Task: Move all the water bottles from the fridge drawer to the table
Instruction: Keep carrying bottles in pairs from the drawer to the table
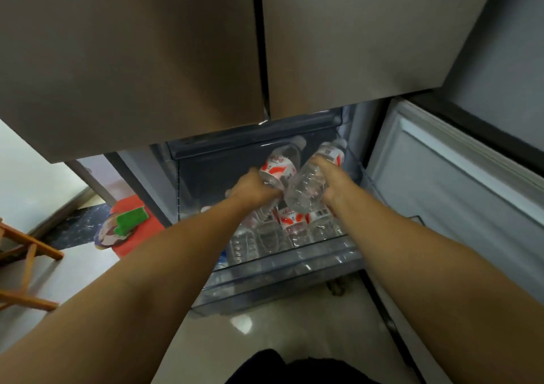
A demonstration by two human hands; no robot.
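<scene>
The clear fridge drawer (282, 277) is pulled out below the closed upper doors. Several clear water bottles with red-and-white labels (294, 224) lie packed in it. My left hand (250, 189) grips one bottle (281, 164), raised above the drawer with its cap pointing away. My right hand (334, 182) grips a second bottle (312, 183), tilted beside the first, also lifted clear of the others. Both forearms reach in from the lower edge of the view.
The lower fridge door (459, 195) stands open to the right of the drawer. Two closed steel upper doors (176, 59) loom overhead. On the floor at left lie a red mat with a green sponge-like item (131, 217) and wooden chair legs (26, 254).
</scene>
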